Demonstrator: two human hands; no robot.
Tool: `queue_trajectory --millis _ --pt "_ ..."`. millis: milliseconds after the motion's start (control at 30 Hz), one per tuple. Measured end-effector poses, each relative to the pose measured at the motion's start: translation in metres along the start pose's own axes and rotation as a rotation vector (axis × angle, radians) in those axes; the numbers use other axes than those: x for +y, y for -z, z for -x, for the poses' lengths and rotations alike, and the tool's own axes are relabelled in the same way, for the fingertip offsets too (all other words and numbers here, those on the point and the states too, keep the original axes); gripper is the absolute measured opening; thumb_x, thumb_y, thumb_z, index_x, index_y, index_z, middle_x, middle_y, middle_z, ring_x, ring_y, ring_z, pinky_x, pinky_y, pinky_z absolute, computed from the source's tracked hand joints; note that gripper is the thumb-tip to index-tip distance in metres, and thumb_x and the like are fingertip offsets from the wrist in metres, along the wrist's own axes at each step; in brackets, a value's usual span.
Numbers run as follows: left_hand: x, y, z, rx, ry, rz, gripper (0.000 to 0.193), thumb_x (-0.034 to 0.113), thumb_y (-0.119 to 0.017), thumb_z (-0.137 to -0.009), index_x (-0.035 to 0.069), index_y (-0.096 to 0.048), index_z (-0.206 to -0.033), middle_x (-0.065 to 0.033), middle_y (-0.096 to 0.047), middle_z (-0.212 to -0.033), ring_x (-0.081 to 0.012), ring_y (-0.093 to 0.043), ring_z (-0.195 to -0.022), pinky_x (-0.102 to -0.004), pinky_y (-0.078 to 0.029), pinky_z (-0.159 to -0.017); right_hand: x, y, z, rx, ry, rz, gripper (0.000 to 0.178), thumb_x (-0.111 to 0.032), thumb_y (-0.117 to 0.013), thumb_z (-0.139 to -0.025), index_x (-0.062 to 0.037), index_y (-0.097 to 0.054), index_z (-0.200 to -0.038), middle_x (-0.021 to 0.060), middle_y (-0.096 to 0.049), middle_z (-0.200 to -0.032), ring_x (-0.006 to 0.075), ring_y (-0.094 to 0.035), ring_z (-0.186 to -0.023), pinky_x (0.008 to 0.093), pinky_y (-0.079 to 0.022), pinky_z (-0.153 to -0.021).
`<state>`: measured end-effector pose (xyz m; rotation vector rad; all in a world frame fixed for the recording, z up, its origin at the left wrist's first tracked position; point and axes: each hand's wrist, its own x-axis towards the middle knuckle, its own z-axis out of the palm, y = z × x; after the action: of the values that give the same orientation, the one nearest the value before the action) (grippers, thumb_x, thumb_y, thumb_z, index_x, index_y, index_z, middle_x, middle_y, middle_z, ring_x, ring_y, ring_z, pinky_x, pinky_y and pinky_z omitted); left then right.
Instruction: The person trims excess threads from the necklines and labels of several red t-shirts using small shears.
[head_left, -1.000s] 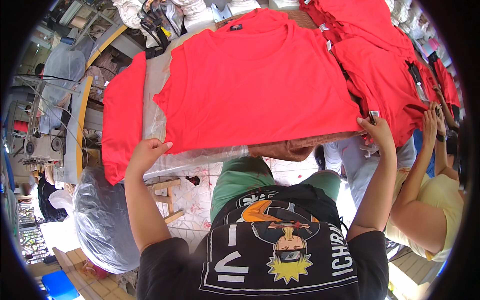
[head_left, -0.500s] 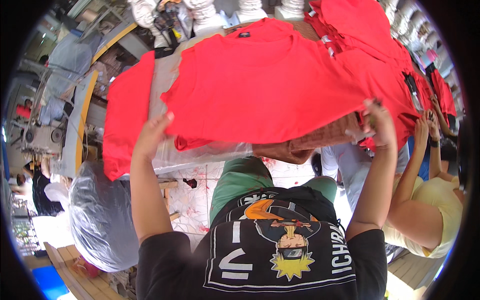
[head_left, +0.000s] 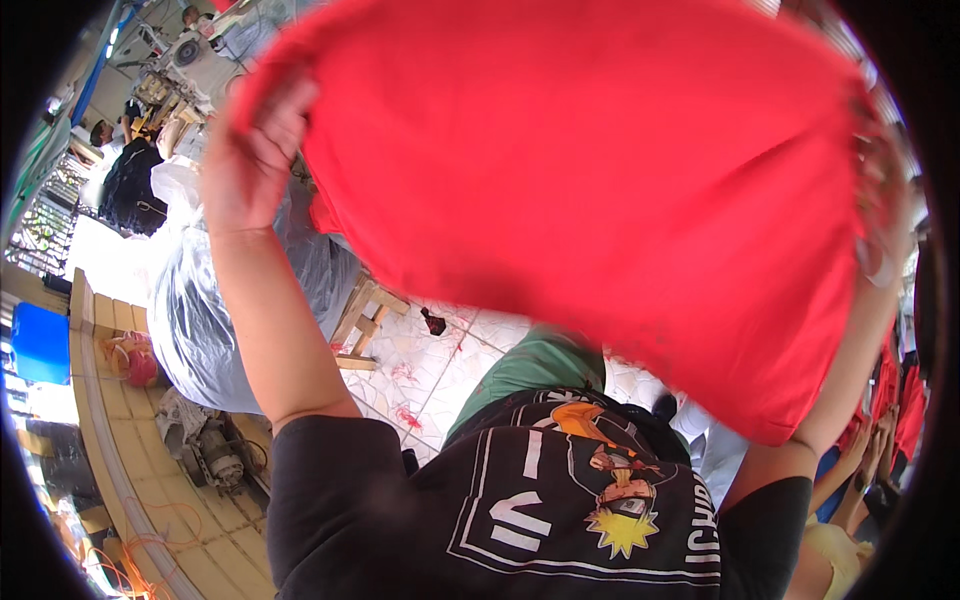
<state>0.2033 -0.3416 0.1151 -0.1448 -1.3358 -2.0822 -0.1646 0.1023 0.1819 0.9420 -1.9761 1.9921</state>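
A red shirt [head_left: 580,170] is held up and spread wide in front of me, hiding most of the work surface behind it. My left hand [head_left: 258,155] grips its left edge, fingers curled over the cloth. On the far right my right hand [head_left: 876,205] holds the opposite edge; its fingers are partly smeared by motion. A small pale, loop-like thing shows by that palm, too blurred to name. The shirt's lower edge sags between my hands, over my green-clad leg [head_left: 540,370].
At left stand a large clear plastic bag [head_left: 200,310], a wooden stool [head_left: 362,325] and a wooden bench [head_left: 130,440] bearing a motor [head_left: 218,455]. A dark scrap [head_left: 432,320] lies on the tiled floor. Another person's hands [head_left: 870,455] work at lower right.
Both hands have lifted the red shirt up off the table and nearer to me. My left hand has moved up and left, my right hand outward to the right. The view has swung left.
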Motion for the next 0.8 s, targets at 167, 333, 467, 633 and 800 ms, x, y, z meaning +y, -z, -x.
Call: queue_trajectory --millis 167,333,467,633,800 --pt "0.002 0.010 0.009 0.619 -0.424 -0.296 0.033 0.027 -0.047 -0.098 0.000 -0.058 -0.115 -0.0164 -0.063 -0.115 -0.0301 -0.060 -0.110 -0.0402 -0.045 -0.097 0.033 -0.120 -0.036 -0.120 -0.305 -0.354 0.020 -0.026 -0.060 -0.093 -0.0069 -0.062 -0.100 0.0075 -0.068 -0.113 0.0005 -0.055 -0.062 0.0139 -0.026 -0.039" --pt "0.004 0.011 0.019 0.518 -0.714 -0.320 0.037 0.029 -0.049 -0.094 -0.002 -0.059 -0.111 -0.0145 -0.063 -0.115 -0.0272 -0.057 -0.110 -0.0428 -0.040 -0.101 0.026 -0.183 -0.068 -0.274 -0.165 -0.516 0.037 -0.035 -0.060 -0.092 -0.0040 -0.061 -0.112 0.0085 -0.068 -0.097 0.0084 -0.061 -0.058 0.0182 -0.032 -0.039" --pt "-0.067 0.033 0.064 0.645 -0.541 -0.284 0.028 0.023 -0.052 -0.093 0.000 -0.061 -0.107 -0.0108 -0.063 -0.111 -0.0222 -0.059 -0.104 -0.0383 -0.046 -0.094 0.033 -0.213 -0.045 -0.504 -0.340 -0.320 0.046 -0.035 -0.060 -0.093 -0.0003 -0.054 -0.123 0.0109 -0.065 -0.116 0.0088 -0.064 -0.062 0.0164 -0.031 -0.039" --pt "-0.189 0.057 0.139 0.733 0.151 -0.373 0.017 0.020 -0.056 -0.092 0.005 -0.061 -0.098 -0.0040 -0.065 -0.097 -0.0155 -0.063 -0.086 -0.0310 -0.053 -0.075 0.030 -0.178 -0.015 -0.499 -0.391 0.079 0.037 -0.027 -0.062 -0.091 -0.0043 -0.058 -0.120 0.0095 -0.067 -0.107 0.0065 -0.055 -0.055 0.0198 -0.036 -0.037" --pt "-0.202 0.045 0.130 0.415 0.689 -0.797 0.030 0.030 -0.056 -0.093 0.002 -0.066 -0.085 -0.0074 -0.070 -0.078 -0.0159 -0.068 -0.067 -0.0295 -0.053 -0.065 0.066 -0.078 -0.034 -0.577 -0.173 0.394 0.040 -0.034 -0.058 -0.092 -0.0033 -0.062 -0.119 -0.0001 -0.070 -0.098 0.0020 -0.050 -0.049 0.0178 -0.031 -0.040"
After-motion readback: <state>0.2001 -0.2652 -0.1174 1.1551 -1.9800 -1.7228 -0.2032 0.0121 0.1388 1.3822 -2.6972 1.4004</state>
